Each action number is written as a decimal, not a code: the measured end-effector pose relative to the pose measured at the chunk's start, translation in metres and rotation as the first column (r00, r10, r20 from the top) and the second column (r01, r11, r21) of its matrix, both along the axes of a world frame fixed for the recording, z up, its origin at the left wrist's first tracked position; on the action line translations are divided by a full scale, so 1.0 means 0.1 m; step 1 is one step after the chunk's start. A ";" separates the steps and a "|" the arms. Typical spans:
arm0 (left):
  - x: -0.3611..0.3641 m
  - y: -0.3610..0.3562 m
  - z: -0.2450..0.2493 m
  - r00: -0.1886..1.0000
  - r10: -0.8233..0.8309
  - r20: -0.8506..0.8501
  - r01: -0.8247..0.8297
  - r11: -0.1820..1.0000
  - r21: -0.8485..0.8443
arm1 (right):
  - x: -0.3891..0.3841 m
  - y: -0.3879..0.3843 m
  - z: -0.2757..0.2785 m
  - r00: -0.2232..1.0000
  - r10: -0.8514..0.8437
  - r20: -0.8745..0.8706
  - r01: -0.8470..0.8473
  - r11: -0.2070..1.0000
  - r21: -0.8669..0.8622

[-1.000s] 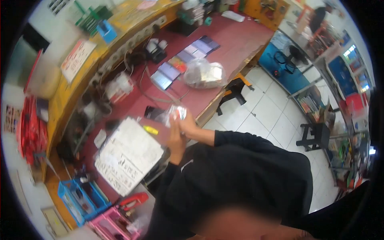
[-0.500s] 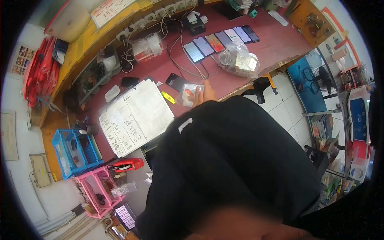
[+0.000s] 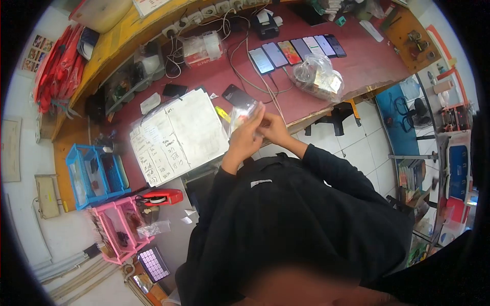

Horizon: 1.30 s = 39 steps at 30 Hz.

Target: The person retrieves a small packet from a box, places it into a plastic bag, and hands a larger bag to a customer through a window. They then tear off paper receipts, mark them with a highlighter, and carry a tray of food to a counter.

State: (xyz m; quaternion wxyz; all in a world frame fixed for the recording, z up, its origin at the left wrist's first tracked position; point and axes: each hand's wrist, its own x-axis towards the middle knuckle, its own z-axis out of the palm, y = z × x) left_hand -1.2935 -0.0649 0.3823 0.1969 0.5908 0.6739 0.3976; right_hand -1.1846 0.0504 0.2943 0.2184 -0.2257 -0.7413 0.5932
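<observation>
A small clear plastic bag (image 3: 239, 118) with something red and white inside is held at the table's front edge. My left hand (image 3: 247, 138) is closed on it, fingers pointing toward the back of the table. My right hand (image 3: 274, 129) meets the left one at the fingertips, its fingers bent in a pinch; what lies between them is hidden. Just beyond the bag lies a dark phone (image 3: 238, 96), partly overlapped by the plastic. A yellow highlighter (image 3: 222, 113) sits left of the bag, beside an open notebook (image 3: 196, 130) with handwritten columns.
A row of several phones (image 3: 289, 52) lies at the back, near a bulging plastic bag (image 3: 320, 79) and cables (image 3: 236, 66). Blue baskets (image 3: 97, 176) and pink baskets (image 3: 120, 229) stand at left, with a red tape dispenser (image 3: 162, 197) nearby.
My right and left hands have come together over the table's front edge, and both forearms now show. The small bag has lifted slightly and tilted. The whole view has shifted a little.
</observation>
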 end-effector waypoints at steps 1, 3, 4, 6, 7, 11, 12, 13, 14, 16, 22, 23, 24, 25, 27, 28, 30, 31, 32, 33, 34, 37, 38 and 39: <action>0.00 0.00 0.07 0.999 0.014 0.033 -0.012 0.999 -0.045 | -0.01 0.00 0.04 0.992 -0.097 -0.079 0.079 0.977 -0.199; 0.05 0.00 -0.04 0.953 0.301 0.027 -0.292 0.896 0.335 | -0.03 0.05 0.14 0.932 -0.320 -0.169 0.169 0.798 -0.578; 0.07 0.02 -0.07 0.905 0.395 0.160 -0.425 0.805 0.415 | -0.03 0.06 0.22 0.920 -0.329 -0.212 0.121 0.754 -0.646; 0.12 0.05 -0.12 0.758 0.485 0.436 -0.652 0.537 0.536 | -0.01 0.06 0.46 0.885 -0.363 -0.293 0.015 0.650 -0.760; 0.18 0.18 -0.02 0.648 0.363 0.669 -0.746 0.482 0.460 | 0.02 0.00 0.71 0.889 -0.334 -0.314 -0.057 0.600 -0.798; 0.11 0.25 0.09 0.481 0.057 0.875 -0.609 0.740 0.286 | -0.04 -0.17 1.01 0.910 -0.179 -0.373 -0.165 0.669 -0.725; 0.10 0.26 0.16 0.507 0.006 0.862 -0.522 0.798 0.301 | -0.05 -0.18 1.02 0.923 -0.186 -0.336 -0.099 0.730 -0.676; 0.09 0.24 0.26 0.502 0.033 0.864 -0.468 0.851 0.240 | -0.06 -0.18 1.04 0.934 -0.195 -0.298 -0.033 0.786 -0.618; 0.09 0.26 0.23 0.459 0.096 0.883 -0.500 0.850 0.168 | -0.08 -0.18 1.05 0.943 -0.207 -0.260 0.031 0.833 -0.552; 0.10 0.32 0.11 0.367 0.222 0.904 -0.553 0.833 0.020 | -0.13 -0.25 1.04 0.884 -0.327 -0.333 0.193 0.906 -0.377; 0.36 0.34 0.19 0.357 0.117 0.927 -0.428 0.902 0.051 | -0.19 -0.30 0.88 0.798 -0.457 -0.393 0.453 0.885 -0.111; 0.40 0.32 0.02 0.319 0.121 0.940 -0.417 0.908 0.025 | -0.17 -0.22 0.85 0.825 -0.417 -0.380 0.466 0.884 0.040; 0.43 0.32 -0.27 0.281 0.125 0.951 -0.405 0.914 0.000 | -0.15 -0.14 0.82 0.846 -0.386 -0.368 0.474 0.860 0.189; 0.41 0.32 -0.32 0.376 0.157 0.913 -0.500 0.864 0.057 | -0.10 -0.01 0.79 0.891 -0.340 -0.301 0.446 0.779 0.441; 0.33 0.30 -0.22 0.612 0.338 0.715 -0.704 0.645 0.298 | -0.11 0.13 0.90 0.915 -0.292 -0.280 0.401 0.559 0.726; 0.28 0.26 -0.04 0.721 0.417 0.554 -0.670 0.625 0.401 | -0.08 0.12 1.00 0.934 -0.277 -0.225 0.345 0.546 0.763; 0.19 0.17 0.36 0.850 0.481 0.214 -0.521 0.711 0.471 | -0.04 0.06 1.09 0.964 -0.245 -0.103 0.222 0.526 0.821; 0.14 0.14 0.47 0.901 0.432 0.048 -0.411 0.810 0.418 | -0.03 0.04 1.07 0.974 -0.226 -0.030 0.151 0.542 0.827; 0.07 0.11 0.45 0.928 0.327 0.177 -0.366 0.890 0.272 | -0.03 0.05 1.03 0.978 -0.205 0.043 0.080 0.555 0.828; 0.00 0.09 0.40 0.919 0.232 0.318 -0.286 0.949 0.133 | -0.03 0.06 0.99 0.976 -0.183 0.115 0.009 0.565 0.825; -0.05 0.09 0.34 0.875 0.149 0.461 -0.174 0.985 0.011 | 0.00 0.10 0.96 0.965 -0.140 0.222 -0.098 0.592 0.800; -0.01 0.06 0.19 0.933 0.048 0.358 -0.075 0.995 0.061 | 0.16 0.21 0.82 0.873 -0.034 0.486 -0.360 0.626 0.691; 0.03 0.04 0.13 0.945 0.035 0.326 -0.047 0.998 0.029 | 0.20 0.22 0.77 0.841 -0.019 0.541 -0.417 0.615 0.669; 0.07 0.06 0.01 0.952 0.035 0.304 -0.066 0.994 0.091 | 0.23 0.22 0.73 0.805 -0.006 0.593 -0.470 0.604 0.644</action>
